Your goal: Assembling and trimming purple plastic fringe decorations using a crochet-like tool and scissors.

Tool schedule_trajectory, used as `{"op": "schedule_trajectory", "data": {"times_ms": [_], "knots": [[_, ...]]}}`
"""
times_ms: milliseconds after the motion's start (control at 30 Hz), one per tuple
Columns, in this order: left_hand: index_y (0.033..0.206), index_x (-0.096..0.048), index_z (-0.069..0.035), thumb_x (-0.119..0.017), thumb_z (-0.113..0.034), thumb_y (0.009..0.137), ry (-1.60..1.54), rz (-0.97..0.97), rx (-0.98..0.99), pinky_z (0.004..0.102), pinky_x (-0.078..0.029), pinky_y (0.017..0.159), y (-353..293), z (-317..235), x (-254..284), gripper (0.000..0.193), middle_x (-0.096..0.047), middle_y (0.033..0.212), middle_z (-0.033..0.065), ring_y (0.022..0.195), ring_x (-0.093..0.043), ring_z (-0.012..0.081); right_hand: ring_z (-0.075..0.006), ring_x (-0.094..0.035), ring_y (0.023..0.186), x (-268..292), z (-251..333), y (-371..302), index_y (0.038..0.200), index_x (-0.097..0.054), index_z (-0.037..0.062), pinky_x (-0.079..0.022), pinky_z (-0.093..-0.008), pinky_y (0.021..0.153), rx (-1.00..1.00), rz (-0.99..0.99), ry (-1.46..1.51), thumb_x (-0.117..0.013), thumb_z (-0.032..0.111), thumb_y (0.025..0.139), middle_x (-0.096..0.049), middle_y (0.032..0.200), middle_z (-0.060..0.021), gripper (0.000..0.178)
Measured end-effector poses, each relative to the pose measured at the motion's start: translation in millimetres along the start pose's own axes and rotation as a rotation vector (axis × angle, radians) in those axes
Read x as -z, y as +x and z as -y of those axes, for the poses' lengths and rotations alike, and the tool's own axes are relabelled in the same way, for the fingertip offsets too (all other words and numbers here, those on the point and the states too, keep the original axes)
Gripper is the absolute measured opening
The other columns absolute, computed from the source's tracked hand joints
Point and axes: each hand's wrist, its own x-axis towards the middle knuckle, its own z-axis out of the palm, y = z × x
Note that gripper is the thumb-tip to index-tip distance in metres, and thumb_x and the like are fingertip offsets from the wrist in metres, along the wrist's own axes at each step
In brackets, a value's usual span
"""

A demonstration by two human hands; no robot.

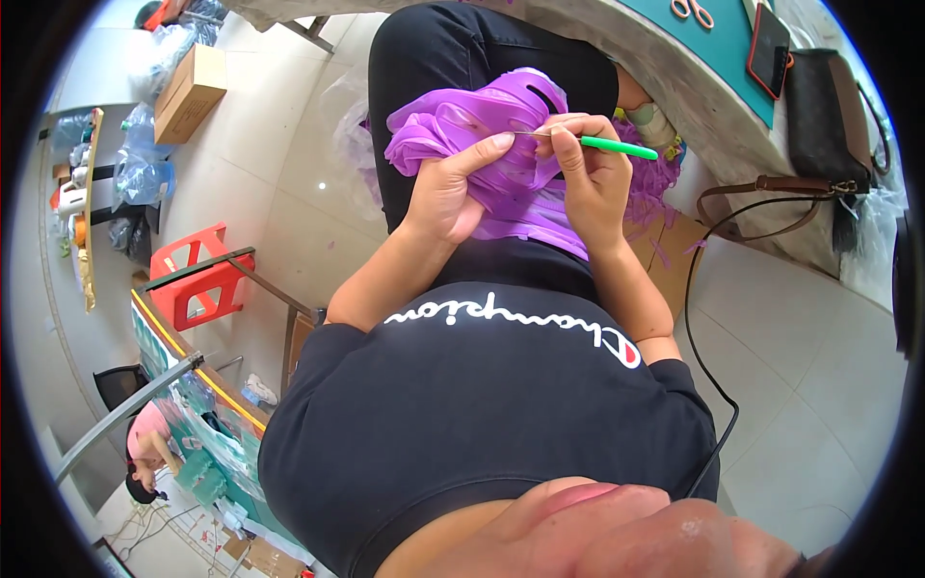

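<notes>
Across my lap lies a bunched, thin, glossy purple sheet (462,116); I cannot tell whether it is cloth or plastic film. A slot near its far edge shows dark trousers beneath. My left hand (451,193) is closed on the sheet, thumb lying on top and pointing right. In my right hand (593,173), thumb and fingers pinch a needle tool with a green handle (621,147). Its thin metal shaft points left over the purple sheet, close to my left thumb tip. The end of the shaft is too small to make out.
Ahead to the right, a covered table holds orange-handled scissors (692,12) and a phone (768,50). A dark bag (819,116) is beside it. Purple strips (655,193) lie right of my leg. Leftward are a red stool (202,275), a cardboard box (190,93) and a distant person (149,448).
</notes>
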Motion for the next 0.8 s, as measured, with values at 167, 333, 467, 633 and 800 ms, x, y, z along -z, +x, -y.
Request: {"op": "schedule_trajectory", "data": {"times_ms": [167,333,467,633,800], "knots": [[0.11,-0.059,-0.001,-0.063,-0.001,0.086,0.012,-0.004,-0.042,0.033,-0.051,0.088,-3,-1,0,0.024,-0.065,0.104,0.0091,0.096,-0.064,0.0189,-0.0137,-0.06,0.081,-1,-1,-1,0.098,-0.054,-0.0013,-0.05,-0.0267,0.075,0.019,0.005,0.007,-0.055,0.011,0.096,-0.063,0.095,-0.0128,0.013],[0.108,-0.06,-0.001,-0.063,0.0,0.085,0.009,0.011,-0.06,0.0327,-0.051,0.087,-2,-1,1,0.024,-0.065,0.102,0.0089,0.094,-0.064,0.019,-0.0137,-0.06,0.078,-3,0,0,0.097,-0.055,-0.0014,-0.05,-0.026,0.074,0.033,-0.008,-0.005,-0.057,0.011,0.095,-0.064,0.096,-0.0128,0.013],[0.111,-0.059,0.0,-0.063,0.003,0.084,0.075,0.012,-0.103,0.0363,-0.052,0.089,-2,3,8,0.028,-0.065,0.105,0.011,0.097,-0.065,0.0216,-0.0127,-0.06,0.077,7,-2,6,0.093,-0.058,-0.001,-0.049,-0.0249,0.072,0.209,0.038,-0.453,-0.06,0.008,0.093,-0.064,0.094,-0.011,0.01],[0.11,-0.058,0.0,-0.064,0.003,0.083,0.06,0.041,-0.057,0.0331,-0.052,0.087,-4,-2,-2,0.028,-0.065,0.103,0.0094,0.095,-0.064,0.0194,-0.0146,-0.06,0.076,19,11,26,0.089,-0.062,-0.0016,-0.048,-0.0271,0.069,0.021,-0.038,-0.255,-0.06,0.006,0.092,-0.064,0.082,-0.0063,0.009],[0.114,-0.056,0.0,-0.06,-0.001,0.089,-0.011,-0.071,-0.075,0.0338,-0.052,0.089,1,1,0,0.025,-0.063,0.107,0.0097,0.099,-0.063,0.0195,-0.0157,-0.062,0.077,13,12,16,0.093,-0.063,-0.0023,-0.049,-0.0272,0.069,0.066,0.03,-0.178,-0.06,0.007,0.092,-0.066,0.089,-0.0079,0.01]]}}
